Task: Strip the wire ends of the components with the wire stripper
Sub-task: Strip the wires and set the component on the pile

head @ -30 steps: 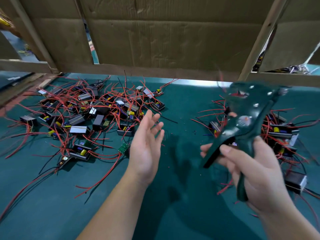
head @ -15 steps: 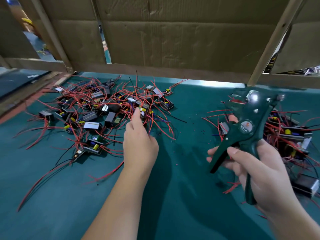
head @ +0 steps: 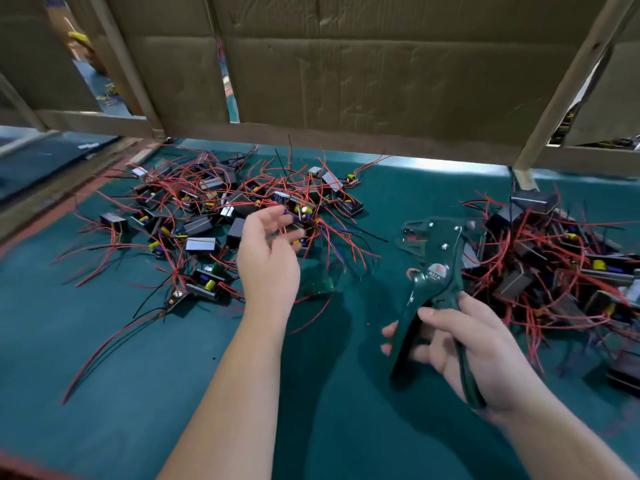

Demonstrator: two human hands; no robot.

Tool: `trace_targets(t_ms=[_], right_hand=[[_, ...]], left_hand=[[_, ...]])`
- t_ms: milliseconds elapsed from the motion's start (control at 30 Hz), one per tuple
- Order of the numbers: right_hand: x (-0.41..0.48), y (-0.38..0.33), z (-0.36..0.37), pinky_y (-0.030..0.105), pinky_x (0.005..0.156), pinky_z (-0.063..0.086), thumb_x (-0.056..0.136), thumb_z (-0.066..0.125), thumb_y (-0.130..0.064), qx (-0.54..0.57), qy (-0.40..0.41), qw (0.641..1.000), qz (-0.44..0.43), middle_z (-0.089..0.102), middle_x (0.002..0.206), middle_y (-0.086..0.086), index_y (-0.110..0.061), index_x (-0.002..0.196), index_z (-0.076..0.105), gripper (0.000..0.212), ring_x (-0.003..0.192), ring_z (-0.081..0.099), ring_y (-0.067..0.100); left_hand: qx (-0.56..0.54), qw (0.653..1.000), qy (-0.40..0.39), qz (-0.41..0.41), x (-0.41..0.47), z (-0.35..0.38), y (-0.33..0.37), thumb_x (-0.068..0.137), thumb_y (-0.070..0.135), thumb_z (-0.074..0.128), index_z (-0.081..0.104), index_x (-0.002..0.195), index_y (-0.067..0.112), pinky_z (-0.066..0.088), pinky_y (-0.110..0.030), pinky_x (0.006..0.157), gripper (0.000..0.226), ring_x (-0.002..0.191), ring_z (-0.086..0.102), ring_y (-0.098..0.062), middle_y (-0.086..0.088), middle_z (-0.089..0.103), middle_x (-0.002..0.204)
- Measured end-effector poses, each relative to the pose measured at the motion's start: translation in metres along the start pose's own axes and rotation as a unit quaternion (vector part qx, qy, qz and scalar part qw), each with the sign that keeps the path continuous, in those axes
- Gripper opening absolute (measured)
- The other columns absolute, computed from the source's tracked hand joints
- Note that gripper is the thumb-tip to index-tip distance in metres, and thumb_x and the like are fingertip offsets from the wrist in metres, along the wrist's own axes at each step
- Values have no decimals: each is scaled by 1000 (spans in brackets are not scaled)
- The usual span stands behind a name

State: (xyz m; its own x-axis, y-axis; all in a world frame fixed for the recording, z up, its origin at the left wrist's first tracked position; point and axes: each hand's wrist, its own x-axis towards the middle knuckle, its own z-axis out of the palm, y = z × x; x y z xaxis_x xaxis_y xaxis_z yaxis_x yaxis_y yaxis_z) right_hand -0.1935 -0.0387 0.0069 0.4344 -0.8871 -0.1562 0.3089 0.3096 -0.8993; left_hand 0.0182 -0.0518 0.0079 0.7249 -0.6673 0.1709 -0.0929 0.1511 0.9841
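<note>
Currently the right hand (head: 474,344) holds the dark green wire stripper (head: 437,271) above the bench (head: 138,375), its fingers (head: 388,331) curled round both handles and the thumb lying on the near one. The handles stand spread apart, and the tool head is tilted up and away, toward the far side. The left hand (head: 268,261) is out over the near edge of the left pile of components (head: 207,220), fingers loosely curled at a small board from which red wires (head: 346,244) fan out. Motion blur there, so I cannot tell whether the board is pinched or only touched. A second pile of components (head: 561,271), tangled in red leads, lies just right of the stripper head. A brown cardboard wall (head: 363,64) in a wooden frame (head: 561,91) closes the far side of the bench
</note>
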Motion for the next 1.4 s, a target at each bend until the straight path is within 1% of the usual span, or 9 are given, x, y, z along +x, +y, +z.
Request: trace_targets(t_ms=[100,267,433,467,733,900,1067,1267,1400], right_hand=[[10,-5,-5,58,68,56,73,56,-3,25,50,998,-4,52,86,20,-3,91,48,20,77,66,40],[14,-9,-19,55,68,56,92,44,6,44,119,991,-41,47,85,15,-9,91,41,15,84,67,44],[9,-10,-15,61,71,54,92,46,7,28,136,988,-70,48,89,18,-7,80,36,21,79,70,39],[8,-11,-14,61,71,54,92,46,7,36,135,988,-67,47,89,19,-4,106,42,18,79,70,39],[-7,-16,-9,58,65,55,70,56,-6,42,60,995,-71,56,91,22,-4,100,50,31,82,67,43],[-11,-15,-4,65,69,53,70,56,-6,31,53,995,-73,58,86,23,-2,92,50,24,83,66,46],[-12,-17,-3,61,66,55,71,52,-4,29,72,992,-97,52,87,23,-5,87,47,17,82,65,47],[-15,-21,-3,56,65,56,73,50,-5,27,55,993,-99,55,95,23,-5,106,48,34,82,67,42],[-16,-21,-1,60,68,56,71,50,-4,32,58,993,-97,55,93,24,-3,104,49,33,83,66,44]], left_hand=[[220,975,18,30,5,-11,-8,80,-13,39,58,113,19,46,-33,96,50,103,57,-13,5,58,110],[437,899,-8,13,11,-16,-14,86,12,59,57,125,22,41,-44,97,40,116,47,-28,-4,56,126],[514,855,-65,23,11,-17,-22,93,38,57,51,134,28,35,-45,96,42,122,43,-31,-1,55,135],[530,844,-75,23,11,-16,-23,92,43,56,50,134,31,33,-44,96,44,122,42,-31,0,54,135],[542,839,-47,29,9,-4,-29,89,67,42,52,131,37,21,-46,100,53,121,35,-30,0,48,135],[452,891,7,34,12,-5,-26,90,49,58,67,103,35,19,-36,88,21,115,40,-26,5,53,124],[196,968,67,141,13,-16,-13,92,23,62,62,94,21,47,-22,79,3,82,59,-11,7,64,89],[19,971,170,164,12,-16,2,94,14,60,56,97,15,45,-10,68,5,71,56,9,15,57,86],[-55,963,216,150,15,-21,5,95,16,58,49,91,24,48,-13,56,13,74,61,-12,11,56,87]])
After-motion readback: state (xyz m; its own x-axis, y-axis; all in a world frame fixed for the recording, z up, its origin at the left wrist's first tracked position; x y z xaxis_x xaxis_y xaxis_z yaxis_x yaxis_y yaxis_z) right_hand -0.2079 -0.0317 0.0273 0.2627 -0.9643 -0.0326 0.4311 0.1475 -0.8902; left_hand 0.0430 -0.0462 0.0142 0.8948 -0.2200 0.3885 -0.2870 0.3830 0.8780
